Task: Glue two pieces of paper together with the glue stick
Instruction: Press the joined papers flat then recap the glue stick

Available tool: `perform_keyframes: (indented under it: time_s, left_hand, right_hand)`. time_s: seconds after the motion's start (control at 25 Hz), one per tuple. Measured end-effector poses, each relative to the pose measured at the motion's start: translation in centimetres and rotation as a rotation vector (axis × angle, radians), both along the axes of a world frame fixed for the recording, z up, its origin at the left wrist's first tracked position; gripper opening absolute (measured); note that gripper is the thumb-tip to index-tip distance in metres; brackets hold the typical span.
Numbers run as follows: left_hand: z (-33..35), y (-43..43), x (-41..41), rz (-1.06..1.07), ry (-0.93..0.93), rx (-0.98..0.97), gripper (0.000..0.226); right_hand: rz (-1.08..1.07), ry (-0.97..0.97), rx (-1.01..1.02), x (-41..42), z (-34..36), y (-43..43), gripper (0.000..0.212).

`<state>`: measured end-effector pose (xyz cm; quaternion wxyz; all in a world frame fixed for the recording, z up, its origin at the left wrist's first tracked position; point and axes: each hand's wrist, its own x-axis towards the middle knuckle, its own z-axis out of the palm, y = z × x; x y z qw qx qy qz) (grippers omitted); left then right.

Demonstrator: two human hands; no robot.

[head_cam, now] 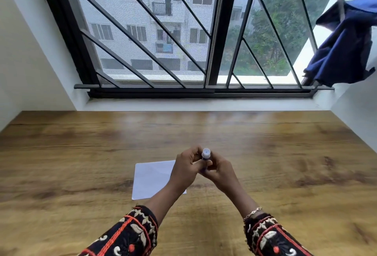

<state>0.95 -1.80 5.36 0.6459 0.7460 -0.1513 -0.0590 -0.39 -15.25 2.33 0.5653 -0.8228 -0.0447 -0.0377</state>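
**Wooden desk, glue stick raised in both hands**

Bare wood [285,164] surrounds your hands on every side. Your left hand [184,171] and right hand [219,171] both grasp the glue stick [205,156] above the white paper [152,178], its long axis tilted, white end toward the barred window [163,31].

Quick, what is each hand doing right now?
Left hand: closed on the glue stick, over the white paper.
Right hand: closed on the same glue stick, lower down.
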Motion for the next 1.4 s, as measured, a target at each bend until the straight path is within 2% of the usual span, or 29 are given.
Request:
perform_keyframes:
  time_s: [0.2, 0.36, 0.56, 0.64, 0.76, 1.16, 1.24, 1.4]
  left_hand:
    - [0.1, 0.5, 0.6, -0.054, 0.018, 0.045, 0.008]
    - [0.3, 0.5, 0.1, -0.040, 0.025, 0.033, 0.014]
    - [0.0, 0.6, -0.2, -0.029, 0.033, 0.032, 0.007]
    - [0.3, 0.7, -0.2, -0.047, 0.035, 0.052, 0.014]
    - [0.5, 1.1, 0.1, -0.043, 0.009, 0.076, 0.029]
    - [0.3, 1.4, -0.8, -0.024, -0.004, 0.035, 0.009]
    - [0.4, 1.6, -1.0, -0.020, -0.001, 0.030, 0.011]
    - [0.6, 2.1, -0.7, -0.037, -0.008, 0.042, 0.025]
  right_hand:
    - [0.109, 0.042, -0.006, 0.2, -0.2, -0.2, 0.026]
    - [0.065, 0.067, 0.027, 0.5, -0.3, -0.2, 0.019]
    - [-0.005, 0.057, -0.048, 0.2, -0.1, 0.5, 0.032]
    - [-0.001, 0.079, -0.050, 0.2, -0.1, 0.5, 0.036]
    - [0.088, 0.080, 0.074, 0.1, -0.3, 0.0, 0.031]
    - [0.004, -0.021, 0.002, -0.6, 0.2, 1.3, 0.026]
    - [-0.021, -0.009, 0.002, -0.7, 0.1, 1.7, 0.030]
    - [0.058, 0.021, -0.012, -0.8, -0.4, 1.8, 0.020]
